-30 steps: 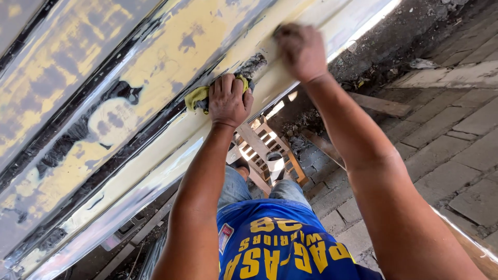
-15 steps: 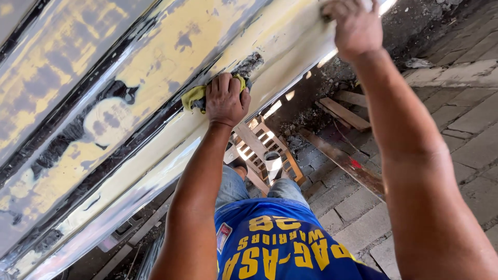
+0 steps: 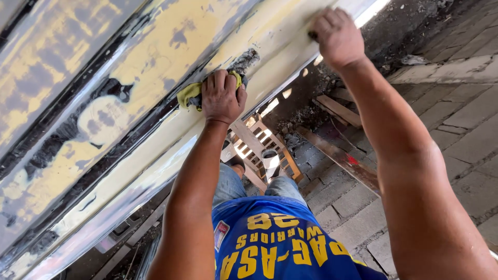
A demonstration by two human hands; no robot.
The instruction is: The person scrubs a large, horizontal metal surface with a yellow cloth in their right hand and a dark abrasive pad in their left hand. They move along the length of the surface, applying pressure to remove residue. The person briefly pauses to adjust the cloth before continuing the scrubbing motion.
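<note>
Since the earlier frame the right hand (image 3: 337, 35) has slid back down along the pale lower edge of the panel (image 3: 155, 57), fingers curled over that edge, while the left hand (image 3: 223, 96) stays clenched on a yellow cloth (image 3: 189, 95) pressed flat under its palm. To rub well, I judge, keep the cloth bunched under the palm, work outward from the dark scraped patch (image 3: 244, 61) just beyond the fingers, and let the right hand brace.

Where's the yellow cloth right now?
In the head view, the yellow cloth is pressed under the left hand against the worn yellow panel, left of the right hand.
</note>
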